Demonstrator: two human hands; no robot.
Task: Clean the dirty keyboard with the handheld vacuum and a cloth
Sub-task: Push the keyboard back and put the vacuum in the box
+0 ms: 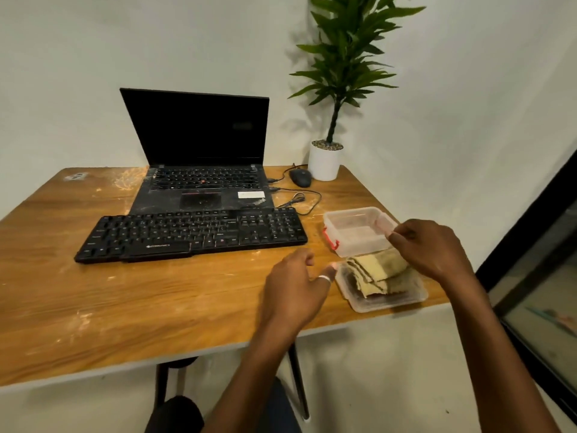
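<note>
One folded yellow cloth (379, 270), soft, limp: I'd pinch top fold. Left grip (296, 282) loose, empty; right grip (427, 248) curled, hold unclear.

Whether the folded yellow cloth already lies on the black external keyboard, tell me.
No: the folded yellow cloth lies in a shallow clear plastic tray, right of the black external keyboard and apart from it.

This looks like a small office or a work corner at home. A wooden table (156, 307) stands against a plain white wall (93, 57). On it there are an open laptop (199, 129), a separate keyboard (193, 235) and a wired mouse (300, 177). A potted plant (324, 164) stands at the far corner. A black-framed glass panel (543, 295) is at the right.
</note>
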